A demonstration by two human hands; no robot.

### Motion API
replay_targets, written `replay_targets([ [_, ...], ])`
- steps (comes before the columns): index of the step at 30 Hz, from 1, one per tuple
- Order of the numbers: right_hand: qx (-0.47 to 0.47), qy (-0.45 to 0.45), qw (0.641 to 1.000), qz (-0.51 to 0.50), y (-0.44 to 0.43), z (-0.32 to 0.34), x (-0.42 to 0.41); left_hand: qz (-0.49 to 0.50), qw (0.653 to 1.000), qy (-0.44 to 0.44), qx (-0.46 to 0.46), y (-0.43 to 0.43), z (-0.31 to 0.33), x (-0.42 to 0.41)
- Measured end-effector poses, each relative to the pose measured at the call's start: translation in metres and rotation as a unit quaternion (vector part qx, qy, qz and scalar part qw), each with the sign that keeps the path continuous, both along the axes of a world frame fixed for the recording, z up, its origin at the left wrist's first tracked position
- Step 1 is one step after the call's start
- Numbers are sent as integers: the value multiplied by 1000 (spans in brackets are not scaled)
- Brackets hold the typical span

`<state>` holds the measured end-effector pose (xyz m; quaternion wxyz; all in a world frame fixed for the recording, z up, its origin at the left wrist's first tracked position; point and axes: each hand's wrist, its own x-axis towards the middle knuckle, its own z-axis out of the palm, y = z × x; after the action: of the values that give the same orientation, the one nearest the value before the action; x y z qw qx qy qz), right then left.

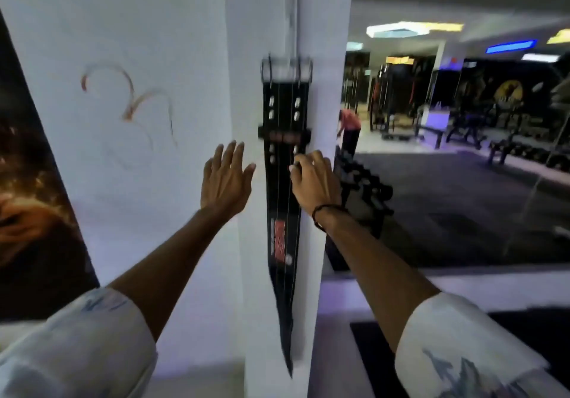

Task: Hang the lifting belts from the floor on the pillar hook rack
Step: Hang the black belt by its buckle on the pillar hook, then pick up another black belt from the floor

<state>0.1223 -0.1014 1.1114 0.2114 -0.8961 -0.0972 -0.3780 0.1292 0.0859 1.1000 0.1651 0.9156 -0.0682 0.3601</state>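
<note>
Black lifting belt [282, 188] hangs by its buckle on the white pillar [320, 58]. Your left hand [225, 178] is spread, empty; right hand [313, 181] curls at the belt's right edge, grip unclear. Looks stiff, heavyish; hold near the buckle.

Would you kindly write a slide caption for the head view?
Black lifting belt hanging by its buckle on the white pillar; right hand at its edge, left hand open beside it.

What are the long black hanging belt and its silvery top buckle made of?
The long black belt looks like matte leather or thick webbing: stiff, flat hang, pale stitch lines, punched holes; blur leaves it open. The silvery top buckle looks like polished metal, judging by its bright glint.
</note>
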Motion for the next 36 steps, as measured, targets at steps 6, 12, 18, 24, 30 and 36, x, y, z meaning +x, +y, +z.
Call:
replay_targets([
  [6, -7, 241, 969, 61, 28, -244, -30, 25, 968, 246, -38, 23, -241, -47],
  [12, -28, 451, 888, 88, 51, -513, -68, 52, 908, 413, -49, 39, -508, -87],
  [18, -25, 553, 826, 111, 71, -788, -111, 67, 870, 484, -64, 52, -786, -129],
  [24, -13, 581, 803, 132, 95, -1010, -130, 72, 836, 535, -101, 68, -1027, -163],
  [30, 31, 605, 785, 135, 108, -1127, -133, 71, 817, 561, -118, 54, -1158, -158],
  [36, 87, 625, 768, 110, 100, -1124, -129, 92, 803, 578, -109, 49, -1164, -147],
])
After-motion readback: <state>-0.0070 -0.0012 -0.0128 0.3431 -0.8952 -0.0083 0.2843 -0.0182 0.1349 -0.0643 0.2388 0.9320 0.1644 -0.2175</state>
